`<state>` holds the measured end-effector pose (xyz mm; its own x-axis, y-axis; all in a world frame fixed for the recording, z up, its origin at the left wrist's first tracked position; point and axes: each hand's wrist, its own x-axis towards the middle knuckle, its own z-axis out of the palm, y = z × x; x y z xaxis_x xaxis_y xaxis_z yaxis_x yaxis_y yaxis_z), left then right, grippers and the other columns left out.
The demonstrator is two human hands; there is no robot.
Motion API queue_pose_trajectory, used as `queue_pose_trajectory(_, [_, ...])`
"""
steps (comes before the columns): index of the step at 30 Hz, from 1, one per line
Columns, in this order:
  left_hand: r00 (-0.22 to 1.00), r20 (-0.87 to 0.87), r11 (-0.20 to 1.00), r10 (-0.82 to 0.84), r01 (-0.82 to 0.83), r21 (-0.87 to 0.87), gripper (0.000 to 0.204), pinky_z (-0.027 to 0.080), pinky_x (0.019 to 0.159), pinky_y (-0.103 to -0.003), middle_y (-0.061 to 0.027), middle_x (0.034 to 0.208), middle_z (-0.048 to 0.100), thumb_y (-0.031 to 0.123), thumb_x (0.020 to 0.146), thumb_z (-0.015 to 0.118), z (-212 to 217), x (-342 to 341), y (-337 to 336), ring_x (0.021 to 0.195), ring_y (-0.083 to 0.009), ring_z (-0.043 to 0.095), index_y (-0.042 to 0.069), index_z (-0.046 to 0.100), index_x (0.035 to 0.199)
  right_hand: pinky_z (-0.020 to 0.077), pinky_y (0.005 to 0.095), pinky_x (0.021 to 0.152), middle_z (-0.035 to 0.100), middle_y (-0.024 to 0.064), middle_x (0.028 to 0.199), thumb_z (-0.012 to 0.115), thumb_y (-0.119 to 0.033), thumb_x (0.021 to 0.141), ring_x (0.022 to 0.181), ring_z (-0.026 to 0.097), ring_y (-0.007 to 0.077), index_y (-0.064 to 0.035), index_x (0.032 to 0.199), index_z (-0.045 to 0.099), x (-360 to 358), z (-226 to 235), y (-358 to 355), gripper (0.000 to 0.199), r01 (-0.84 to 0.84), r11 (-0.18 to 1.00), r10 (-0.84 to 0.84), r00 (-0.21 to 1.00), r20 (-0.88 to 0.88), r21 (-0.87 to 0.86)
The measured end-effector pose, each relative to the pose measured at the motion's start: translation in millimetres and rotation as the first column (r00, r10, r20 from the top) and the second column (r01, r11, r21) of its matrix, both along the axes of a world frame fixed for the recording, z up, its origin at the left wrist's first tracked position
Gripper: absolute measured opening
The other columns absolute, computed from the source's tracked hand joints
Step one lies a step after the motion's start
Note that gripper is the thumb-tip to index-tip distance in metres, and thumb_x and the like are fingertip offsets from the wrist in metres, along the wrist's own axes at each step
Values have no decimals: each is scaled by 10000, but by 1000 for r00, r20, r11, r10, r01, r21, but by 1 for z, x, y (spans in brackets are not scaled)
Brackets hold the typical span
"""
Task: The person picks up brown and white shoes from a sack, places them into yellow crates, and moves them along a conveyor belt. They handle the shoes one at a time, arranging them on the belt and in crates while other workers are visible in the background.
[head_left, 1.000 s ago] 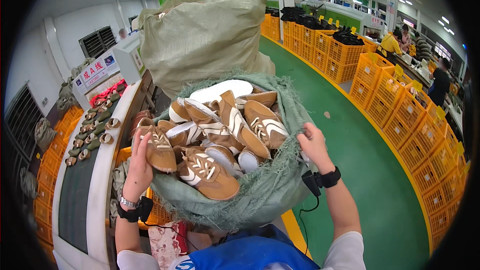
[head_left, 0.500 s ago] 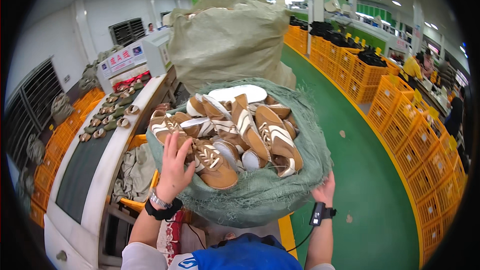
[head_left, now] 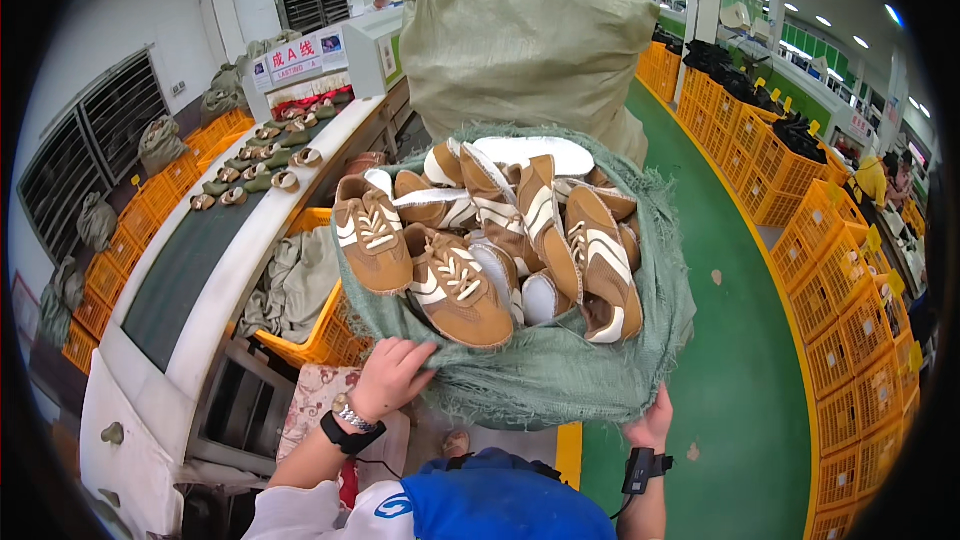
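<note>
A green woven sack [head_left: 570, 380] stands in front of me, its mouth spread wide and frayed. Brown shoe uppers [head_left: 463, 290] with white stripes and laces are heaped in it, and a white sole-shaped piece [head_left: 530, 153] lies at the back of the heap. My left hand [head_left: 392, 380] is closed on the sack's near left edge, fingers curled over the fabric. On the near right side my right hand [head_left: 652, 424] grips the sack, its fingertips partly hidden by the cloth. One brown shoe upper [head_left: 374, 240] sits at the left rim, leaning over the edge.
Behind the green sack rises a larger pale sack [head_left: 530, 60]. To the left runs a conveyor belt [head_left: 185, 275] carrying several green and brown shoe uppers; an orange crate [head_left: 345, 335] with grey cloth stands beside it. Orange crates [head_left: 840, 330] line the green walkway [head_left: 735, 360] at right.
My left hand has moved down from the shoe heap to the sack's near left edge and closed on it. A shoe upper at the left now sits more upright. The view has turned left.
</note>
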<state>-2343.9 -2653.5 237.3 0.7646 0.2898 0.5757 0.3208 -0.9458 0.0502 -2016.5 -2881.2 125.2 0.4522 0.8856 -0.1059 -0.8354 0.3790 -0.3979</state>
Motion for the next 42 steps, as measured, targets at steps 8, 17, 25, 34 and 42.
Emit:
queue_pose_trajectory(8, [956, -196, 973, -220, 200, -117, 363, 412, 645, -336, -50, 852, 552, 159, 706, 690, -26, -7, -46, 739, -214, 533, 78, 596, 1047, 357, 440, 1023, 484, 119, 1316, 380, -321, 980, 1194, 468, 282, -31, 1293, 437, 6, 10, 25, 430, 47, 990, -40, 997, 60, -130])
queue_pose_trajectory(17, [893, -207, 815, -399, 241, -527, 638, 472, 690, -382, -144, 884, 559, 289, 793, 661, 13, 50, -31, 789, -315, 570, 79, 399, 1336, 327, 485, 1034, 457, 153, 1334, 406, -427, 943, 1213, 444, 304, -24, 1325, 400, 22, 40, -3, 555, 331, 944, -330, 944, -27, 22])
queue_pose_trajectory(25, [781, -315, 836, -539, 452, -311, 409, 453, 495, -379, -95, 590, 563, 83, 691, 563, -6, 102, -63, 547, -284, 575, 36, 544, 1097, 448, 347, 903, 539, 112, 1208, 579, -72, 873, 1079, 536, 233, 1, 1266, 423, 59, -6, 21, 430, 561, 797, -425, 784, 452, -224])
queue_pose_trajectory(34, [665, -331, 743, -669, 606, -284, 378, 470, 559, -350, -56, 668, 562, 106, 723, 564, -47, 96, -47, 626, -230, 584, 76, 582, 1099, 461, 377, 838, 576, 138, 1016, 719, -195, 693, 944, 594, 266, -48, 1176, 485, 111, 16, 39, 557, 960, 195, 369, 118, 922, -201])
queue_pose_trajectory(42, [609, -459, 761, -647, 556, -335, 350, 458, 483, -367, -68, 596, 547, 131, 740, 538, -48, 115, -48, 563, -242, 588, 97, 586, 1086, 481, 348, 784, 585, 126, 1059, 684, -225, 776, 884, 587, 261, -94, 1238, 507, 112, 136, 76, 511, 789, 614, -70, 19, 997, 28])
